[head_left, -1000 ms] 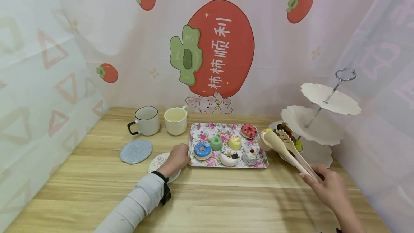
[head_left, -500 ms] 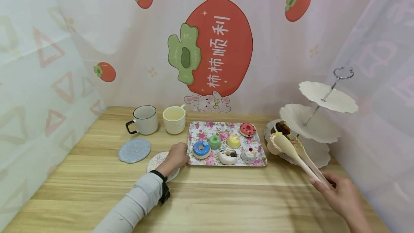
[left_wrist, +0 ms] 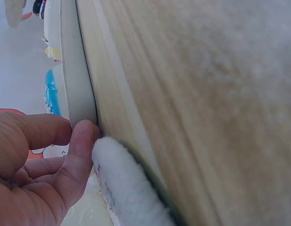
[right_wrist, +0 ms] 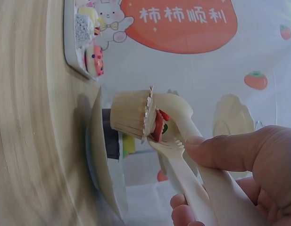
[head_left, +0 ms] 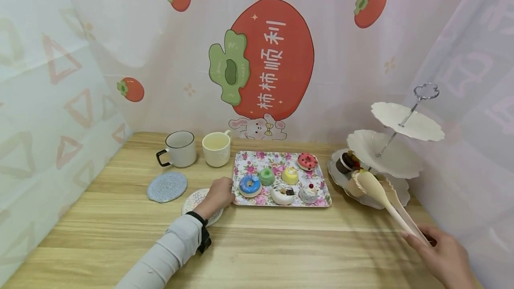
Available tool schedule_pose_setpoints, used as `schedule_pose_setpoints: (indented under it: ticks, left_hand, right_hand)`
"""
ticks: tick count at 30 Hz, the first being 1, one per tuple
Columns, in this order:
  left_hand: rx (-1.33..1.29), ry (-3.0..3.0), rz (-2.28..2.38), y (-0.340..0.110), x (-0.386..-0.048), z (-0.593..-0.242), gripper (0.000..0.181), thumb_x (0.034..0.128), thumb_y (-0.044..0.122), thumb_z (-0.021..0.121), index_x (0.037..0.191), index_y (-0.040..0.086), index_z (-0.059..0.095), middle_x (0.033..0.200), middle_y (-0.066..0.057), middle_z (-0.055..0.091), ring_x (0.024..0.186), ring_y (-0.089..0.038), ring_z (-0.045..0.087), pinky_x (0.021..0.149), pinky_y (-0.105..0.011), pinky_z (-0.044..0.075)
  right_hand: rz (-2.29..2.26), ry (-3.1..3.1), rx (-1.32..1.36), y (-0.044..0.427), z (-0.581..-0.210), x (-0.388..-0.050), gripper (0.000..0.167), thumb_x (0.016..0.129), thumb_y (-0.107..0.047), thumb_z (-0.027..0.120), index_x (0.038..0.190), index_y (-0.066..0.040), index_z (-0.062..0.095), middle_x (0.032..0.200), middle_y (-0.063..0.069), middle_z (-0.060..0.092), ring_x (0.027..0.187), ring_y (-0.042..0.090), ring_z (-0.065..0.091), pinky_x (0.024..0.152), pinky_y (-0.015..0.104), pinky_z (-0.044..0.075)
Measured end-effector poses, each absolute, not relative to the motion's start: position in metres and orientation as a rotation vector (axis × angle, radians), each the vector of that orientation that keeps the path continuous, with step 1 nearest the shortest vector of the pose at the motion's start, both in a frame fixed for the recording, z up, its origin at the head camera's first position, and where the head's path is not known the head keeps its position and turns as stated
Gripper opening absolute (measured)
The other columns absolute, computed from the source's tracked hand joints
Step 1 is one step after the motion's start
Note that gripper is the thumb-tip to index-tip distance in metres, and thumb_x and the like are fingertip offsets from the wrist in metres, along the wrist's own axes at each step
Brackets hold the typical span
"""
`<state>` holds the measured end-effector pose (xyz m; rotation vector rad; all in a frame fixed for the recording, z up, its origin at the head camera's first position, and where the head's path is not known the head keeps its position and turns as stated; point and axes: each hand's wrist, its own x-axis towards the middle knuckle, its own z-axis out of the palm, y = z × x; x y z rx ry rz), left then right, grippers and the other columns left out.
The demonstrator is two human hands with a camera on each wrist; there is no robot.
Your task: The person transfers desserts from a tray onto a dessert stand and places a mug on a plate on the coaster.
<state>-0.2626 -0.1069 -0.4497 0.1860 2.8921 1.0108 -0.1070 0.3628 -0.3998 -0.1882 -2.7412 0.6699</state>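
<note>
The left hand [head_left: 218,194] pinches the left edge of the flowered tray [head_left: 263,153]; in the left wrist view, thumb and fingers meet at the tray's rim [left_wrist: 79,61]. Donuts and small cakes lie on the tray, among them a blue donut [head_left: 250,186]. At the right, the right hand [head_left: 445,253] holds cream tongs [head_left: 391,206]. Their ends are at a cupcake in a tan cup [right_wrist: 131,113], over the bottom plate [head_left: 335,164] of the tiered stand. A dark cupcake [head_left: 344,163] sits on that plate; other food there is partly hidden.
Two mugs, one white with a black rim [head_left: 182,150] and one cream [head_left: 217,150], stand behind a grey-blue coaster [head_left: 167,187]. A pale patterned coaster [head_left: 194,200] lies under the left wrist. The stand's upper plates [head_left: 407,121] overhang the bottom plate.
The right hand and tongs have moved right and toward the near side, with the tan cupcake shifting right over the bottom plate. The left hand stays at the tray's edge.
</note>
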Motion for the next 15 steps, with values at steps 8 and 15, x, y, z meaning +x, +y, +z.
schedule_pose_setpoints:
  ticks: [8, 15]
  left_hand:
    - [0.177, 2.896, 1.012, -0.106, -0.263, -0.449, 0.026, 0.0741, -0.009, 0.06, 0.061, 0.007, 0.045, 0.05, -0.002, 0.041, 0.041, -0.013, 0.046, 0.043, -0.023, 0.032]
    - [0.171, 2.899, 0.998, -0.105, -0.263, -0.449, 0.024, 0.0748, -0.008, 0.06, 0.062, 0.006, 0.046, 0.05, -0.002, 0.041, 0.042, -0.013, 0.046, 0.043, -0.023, 0.031]
  right_hand:
    - [0.66, -2.789, -0.283, 0.378, -0.4, -0.101, 0.051, 0.085, -0.034, 0.065, 0.109, 0.01, 0.06, 0.073, 0.006, 0.058, 0.059, 0.014, 0.044, 0.051, 0.028, 0.033]
    - [0.63, -2.791, -0.293, 0.386, -0.402, -0.097, 0.053, 0.086, -0.035, 0.064, 0.109, 0.012, 0.058, 0.073, 0.007, 0.059, 0.058, 0.013, 0.044, 0.051, 0.029, 0.033]
